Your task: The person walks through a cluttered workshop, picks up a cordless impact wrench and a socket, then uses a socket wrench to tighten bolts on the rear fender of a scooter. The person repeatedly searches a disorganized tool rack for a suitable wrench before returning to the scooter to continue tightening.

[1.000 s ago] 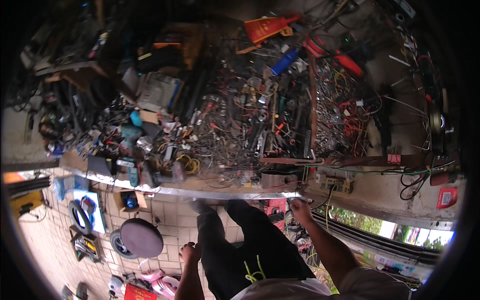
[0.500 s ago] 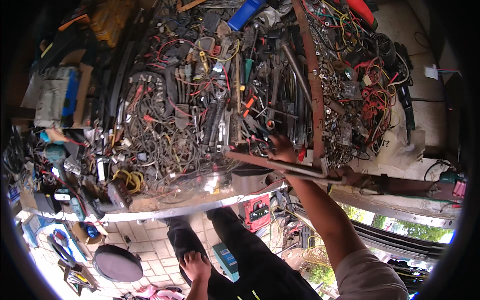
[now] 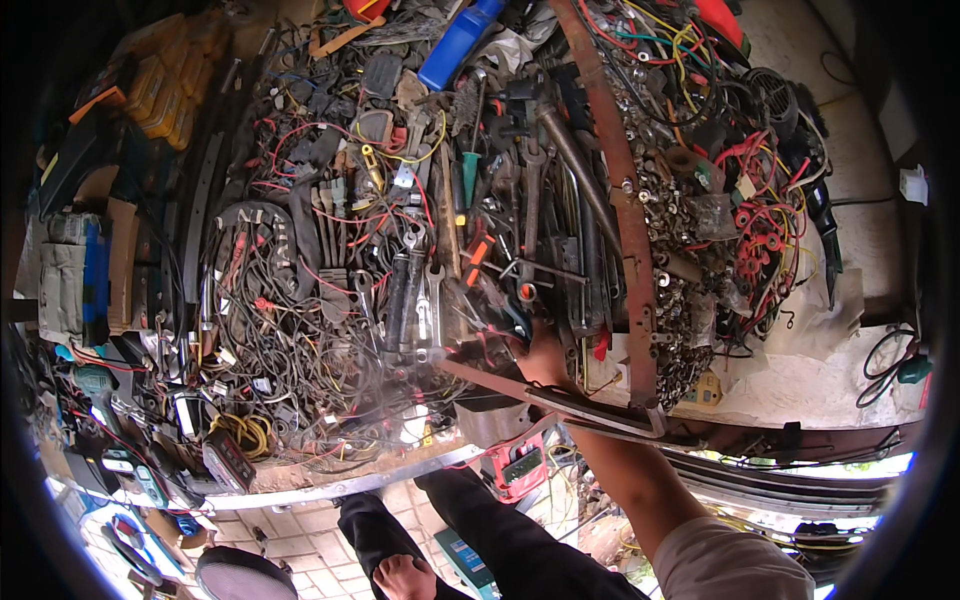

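Observation:
My right hand reaches over the rusty metal rail into the heap of tools. Its fingers are closed around the dark curved handles of what look like pliers; the fingertips are partly hidden. Just beyond it lie a T-shaped bar, a tool with an orange handle and several wrenches, one an open-ended wrench. My left hand rests on my dark-trousered leg at the lower edge, with nothing seen in it and its fingers lying over the cloth.
A rusty divider strip separates the tools from loose nuts and bolts. Tangled cables cover the left side. A blue case lies at the back. A power drill stands left. Below the bench edge is a red case.
The view has shifted, so the bench sits lower in the picture. My right hand stays among the tools, with the pliers now plainer at its fingers. My left hand remains on my leg.

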The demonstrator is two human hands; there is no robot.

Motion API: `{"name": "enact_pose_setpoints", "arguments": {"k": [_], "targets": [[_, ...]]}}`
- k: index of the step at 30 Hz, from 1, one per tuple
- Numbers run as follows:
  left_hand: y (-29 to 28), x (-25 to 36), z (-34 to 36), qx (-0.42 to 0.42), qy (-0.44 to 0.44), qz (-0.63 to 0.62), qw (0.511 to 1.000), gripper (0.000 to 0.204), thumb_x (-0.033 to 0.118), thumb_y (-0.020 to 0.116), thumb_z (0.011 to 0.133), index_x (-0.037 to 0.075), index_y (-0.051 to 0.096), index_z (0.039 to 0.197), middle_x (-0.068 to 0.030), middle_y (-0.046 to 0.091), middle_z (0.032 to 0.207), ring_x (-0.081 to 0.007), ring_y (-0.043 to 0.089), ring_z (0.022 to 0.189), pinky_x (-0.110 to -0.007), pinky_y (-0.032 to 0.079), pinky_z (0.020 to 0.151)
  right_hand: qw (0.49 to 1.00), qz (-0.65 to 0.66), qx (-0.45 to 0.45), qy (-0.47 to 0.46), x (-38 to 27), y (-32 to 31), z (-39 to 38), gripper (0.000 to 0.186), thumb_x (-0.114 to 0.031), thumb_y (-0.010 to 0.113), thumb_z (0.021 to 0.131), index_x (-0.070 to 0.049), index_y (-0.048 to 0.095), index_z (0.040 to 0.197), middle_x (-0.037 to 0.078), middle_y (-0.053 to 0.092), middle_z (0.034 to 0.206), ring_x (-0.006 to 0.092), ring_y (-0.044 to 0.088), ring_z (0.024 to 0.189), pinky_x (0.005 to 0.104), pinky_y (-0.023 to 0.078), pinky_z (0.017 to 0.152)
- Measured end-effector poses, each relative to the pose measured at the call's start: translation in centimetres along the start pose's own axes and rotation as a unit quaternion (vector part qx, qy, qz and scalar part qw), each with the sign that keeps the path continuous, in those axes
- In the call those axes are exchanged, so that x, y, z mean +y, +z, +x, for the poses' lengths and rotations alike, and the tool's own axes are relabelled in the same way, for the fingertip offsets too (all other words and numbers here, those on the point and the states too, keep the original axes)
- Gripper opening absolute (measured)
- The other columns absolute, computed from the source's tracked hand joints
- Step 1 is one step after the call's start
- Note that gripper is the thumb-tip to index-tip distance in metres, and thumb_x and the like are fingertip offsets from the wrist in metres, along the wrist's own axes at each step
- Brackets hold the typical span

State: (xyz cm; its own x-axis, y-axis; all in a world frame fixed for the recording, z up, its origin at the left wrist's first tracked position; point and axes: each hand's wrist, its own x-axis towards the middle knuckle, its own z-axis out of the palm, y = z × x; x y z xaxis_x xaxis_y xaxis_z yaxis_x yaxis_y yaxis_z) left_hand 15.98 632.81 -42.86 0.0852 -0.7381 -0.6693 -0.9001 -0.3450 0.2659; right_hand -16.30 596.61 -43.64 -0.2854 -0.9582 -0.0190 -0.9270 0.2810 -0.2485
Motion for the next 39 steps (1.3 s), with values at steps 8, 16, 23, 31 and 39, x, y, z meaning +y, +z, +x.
{"name": "enact_pose_setpoints", "arguments": {"k": [8, 16, 23, 31, 39], "targets": [[1.2, -1.0, 0.1, 0.017, -0.012, -0.028, 0.999, 0.017, 0.030, 0.061, 0.077, 0.015, 0.068, 0.076, -0.0103, 0.066, 0.091, -0.0336, 0.057, 0.098, -0.053, 0.042, 0.084, 0.995, -0.014, -0.099, -0.020, 2.8, -4.9, -1.6, 0.033, -0.022, 0.066, 0.084, -0.003, 0.054, 0.107, 0.023, 0.065, 0.082, 0.0423, 0.064, 0.077, 0.0476, 0.051, 0.063], [0.6, -0.8, 0.5, -0.024, -0.031, -0.005, 0.999, 0.015, 0.027, 0.063, 0.075, 0.014, 0.069, 0.078, -0.0109, 0.066, 0.091, -0.0318, 0.058, 0.094, -0.050, 0.043, 0.086, 1.000, 0.007, 0.021, 0.004, 8.1, -14.9, -3.0, 0.038, -0.026, 0.069, 0.083, -0.003, 0.057, 0.111, 0.017, 0.068, 0.089, 0.0317, 0.066, 0.077, 0.0400, 0.052, 0.066], [0.0, -0.3, 0.6, 0.048, -0.026, -0.024, 0.998, 0.014, 0.023, 0.063, 0.069, 0.011, 0.068, 0.071, -0.0096, 0.065, 0.084, -0.0296, 0.059, 0.091, -0.044, 0.040, 0.089, 0.987, -0.103, 0.102, -0.074, 5.4, -12.5, 6.4, 0.047, -0.031, 0.072, 0.082, -0.002, 0.058, 0.117, 0.014, 0.068, 0.097, 0.0249, 0.066, 0.082, 0.0353, 0.051, 0.070], [0.3, -0.5, 0.7, 0.073, -0.025, -0.025, 0.997, 0.013, 0.023, 0.063, 0.069, 0.010, 0.067, 0.068, -0.0091, 0.066, 0.082, -0.0298, 0.059, 0.089, -0.044, 0.041, 0.088, 0.986, 0.153, -0.060, -0.014, -0.7, -1.5, 6.7, 0.055, -0.034, 0.076, 0.080, 0.000, 0.056, 0.118, 0.015, 0.068, 0.098, 0.0244, 0.066, 0.086, 0.0322, 0.051, 0.073], [-0.2, -0.8, 0.5, -0.041, -0.039, -0.017, 0.998, 0.015, 0.027, 0.062, 0.078, 0.016, 0.071, 0.081, -0.0118, 0.066, 0.091, -0.0311, 0.059, 0.091, -0.046, 0.048, 0.080, 0.978, 0.028, 0.153, -0.138, 3.6, -4.7, 8.8, 0.026, -0.018, 0.065, 0.082, -0.006, 0.058, 0.104, 0.014, 0.064, 0.079, 0.0328, 0.064, 0.073, 0.0422, 0.050, 0.062]]}}
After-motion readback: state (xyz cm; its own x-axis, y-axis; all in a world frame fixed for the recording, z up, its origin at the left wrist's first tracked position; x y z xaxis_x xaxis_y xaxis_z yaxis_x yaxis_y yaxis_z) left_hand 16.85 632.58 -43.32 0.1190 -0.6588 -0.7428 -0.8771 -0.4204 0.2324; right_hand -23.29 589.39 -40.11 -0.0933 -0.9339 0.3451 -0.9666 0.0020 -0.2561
